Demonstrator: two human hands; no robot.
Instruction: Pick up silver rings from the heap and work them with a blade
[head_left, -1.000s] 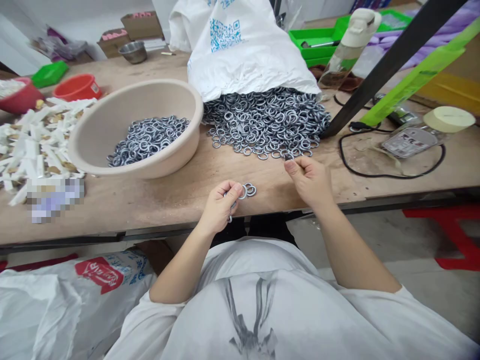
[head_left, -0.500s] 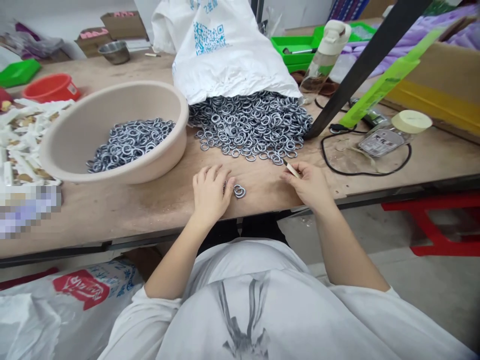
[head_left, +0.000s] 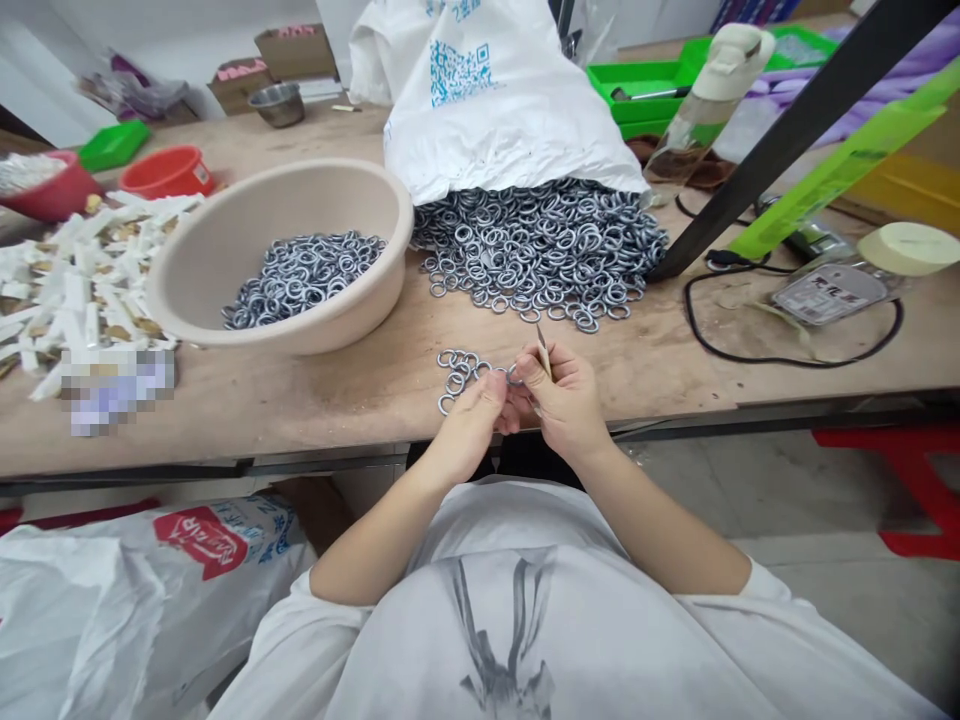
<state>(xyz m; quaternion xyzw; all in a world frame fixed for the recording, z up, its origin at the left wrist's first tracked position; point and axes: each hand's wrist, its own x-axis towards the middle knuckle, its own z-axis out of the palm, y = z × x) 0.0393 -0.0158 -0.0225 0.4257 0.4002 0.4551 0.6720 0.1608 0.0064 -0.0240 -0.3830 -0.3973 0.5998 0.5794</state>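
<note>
At the table's front edge, my left hand [head_left: 476, 415] is closed in a pinch on a grey ring [head_left: 514, 375], partly hidden by the fingertips. My right hand [head_left: 568, 400] meets it from the right, its thumb and finger against the same ring. Gripped in the right hand is a small knife [head_left: 545, 358], pale-handled with a thin dark tip pointing up. Several loose rings [head_left: 456, 380] lie on the wood just left of my fingers. Behind them spreads a large heap of grey rings [head_left: 547, 245], spilling from a white sack [head_left: 502, 130].
A beige basin [head_left: 397, 230] holding more rings stands left of the heap. White strips [head_left: 82, 290] cover the table's left side. To the right are a slanting dark post [head_left: 750, 170], a black cord [head_left: 697, 330] and a lidded jar [head_left: 832, 290]. A red stool [head_left: 900, 470] stands below.
My two hands have come together from apart, the right moving left with the knife. Several rings now show loose beside the left hand, which covered that spot. The view has shifted left.
</note>
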